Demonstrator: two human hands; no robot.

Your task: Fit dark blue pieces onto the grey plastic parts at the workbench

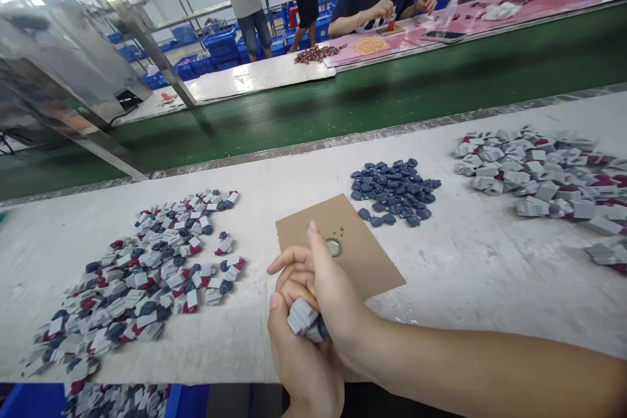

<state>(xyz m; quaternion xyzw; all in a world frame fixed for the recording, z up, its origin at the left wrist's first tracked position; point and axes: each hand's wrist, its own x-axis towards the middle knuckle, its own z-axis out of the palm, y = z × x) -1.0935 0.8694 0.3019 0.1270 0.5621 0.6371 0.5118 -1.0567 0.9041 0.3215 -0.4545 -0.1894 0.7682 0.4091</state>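
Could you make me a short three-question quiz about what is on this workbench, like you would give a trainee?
1. True or false: the brown card lies between the two hands and the dark blue pile.
2. What do the left hand and right hand hold together? A) a phone B) a small grey part C) a screwdriver
3. Fill in: the pile of plain grey pieces lies on the ____ side of the white table.

Key:
1. True
2. B
3. right
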